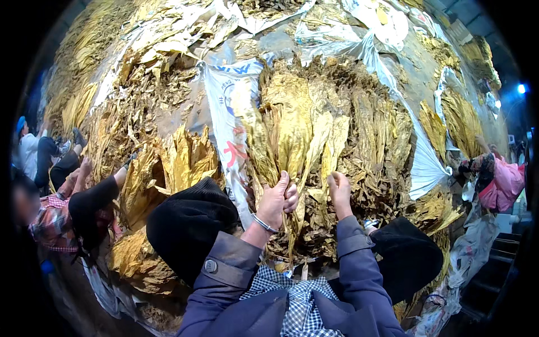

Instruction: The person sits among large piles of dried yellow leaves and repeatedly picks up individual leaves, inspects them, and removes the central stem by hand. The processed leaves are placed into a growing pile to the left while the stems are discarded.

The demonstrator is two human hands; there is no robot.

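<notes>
My left hand (278,200), with a metal bangle at its wrist, is closed around the stem ends of a fan of dried yellow-brown leaves (292,122). The leaves look like tobacco; they spread away from me, and their stems hang below the fist. My right hand (340,191) is a little to the right, with its fingertips pinched at the lower end of a single yellow leaf (335,143). Beneath and beyond both hands lies a broad heap of browner, crumpled leaves (374,122).
A white woven plastic sack (229,126) with printing lies left of the heap, beside upright yellow leaves (189,156). Another white sheet (425,168) borders the right. My bent knees flank the work. One person in a checked shirt (54,219) sits left, another in pink (503,181) right.
</notes>
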